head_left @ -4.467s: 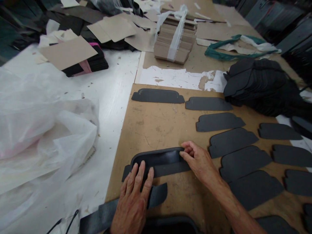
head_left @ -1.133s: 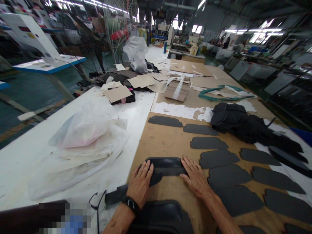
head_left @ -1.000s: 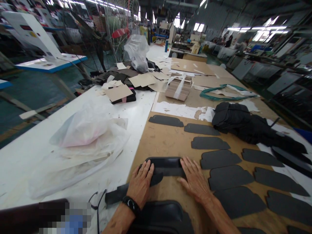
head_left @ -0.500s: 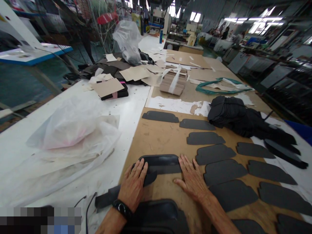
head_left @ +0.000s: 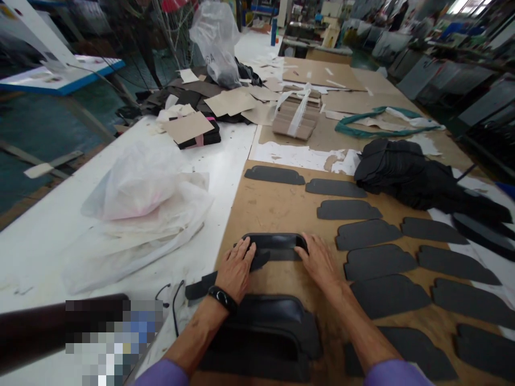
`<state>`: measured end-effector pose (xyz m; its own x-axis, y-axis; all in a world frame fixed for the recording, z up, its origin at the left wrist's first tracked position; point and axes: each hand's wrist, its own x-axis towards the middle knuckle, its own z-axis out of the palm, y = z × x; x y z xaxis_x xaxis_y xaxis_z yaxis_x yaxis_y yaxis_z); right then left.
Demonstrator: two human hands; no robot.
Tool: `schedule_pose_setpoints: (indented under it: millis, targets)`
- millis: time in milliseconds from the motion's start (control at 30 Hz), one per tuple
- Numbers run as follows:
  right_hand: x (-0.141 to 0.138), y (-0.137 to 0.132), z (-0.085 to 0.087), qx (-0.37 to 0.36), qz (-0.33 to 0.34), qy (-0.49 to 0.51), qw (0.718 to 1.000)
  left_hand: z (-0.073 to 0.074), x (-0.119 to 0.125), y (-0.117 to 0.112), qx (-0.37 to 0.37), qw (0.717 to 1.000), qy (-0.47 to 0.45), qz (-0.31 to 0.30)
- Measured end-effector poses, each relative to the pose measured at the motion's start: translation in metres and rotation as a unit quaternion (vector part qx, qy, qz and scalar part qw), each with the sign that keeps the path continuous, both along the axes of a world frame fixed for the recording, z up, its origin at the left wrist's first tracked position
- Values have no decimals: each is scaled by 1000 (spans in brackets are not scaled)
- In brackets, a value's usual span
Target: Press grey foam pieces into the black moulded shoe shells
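A black moulded panel with a raised rim [head_left: 281,241] lies on the brown board in front of me. The fingers of my left hand [head_left: 236,268] rest flat over its left end. At the other end, my right hand [head_left: 321,261] curls round the edge, thumb on the panel and fingers along the outside. A narrow dark strip [head_left: 201,286] runs out from under my left hand. Nearer to me, more black moulded panels [head_left: 273,311] lie overlapped between my forearms. Flat dark grey cut pieces [head_left: 380,261] are spread in rows to the right.
A black fabric bundle [head_left: 394,166] lies beyond the cut pieces. On the white tabletop [head_left: 36,252] sits a translucent plastic bag [head_left: 137,182]. Farther back are a tied cardboard stack [head_left: 295,120], a green-edged loop [head_left: 350,127] and dark scraps. A dark rounded shape [head_left: 36,332] reaches in at lower left.
My view has tilted down. My right hand has gone from lying spread beside the panel to bending its thumb and fingers round the right end. My left hand stays at the left end.
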<state>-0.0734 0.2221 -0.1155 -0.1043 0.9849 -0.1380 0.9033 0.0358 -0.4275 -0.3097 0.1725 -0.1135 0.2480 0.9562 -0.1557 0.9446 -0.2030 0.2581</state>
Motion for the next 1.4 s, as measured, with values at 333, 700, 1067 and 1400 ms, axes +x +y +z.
schedule_pose_setpoints:
  millis: [333,700,1067,1400]
  targets:
    - [17,15,-6,-185,-25,166,968,-1,-17,11,14,990,-133,38]
    - [18,-13,4,-276,76,215,934,19,-39,17,63,948,-284,129]
    - [-3,-43,29,-266,168,107,943,36,-29,11,58,952,-279,110]
    - [-18,48,27,12,123,-46,991,77,-6,12,170,865,-434,185]
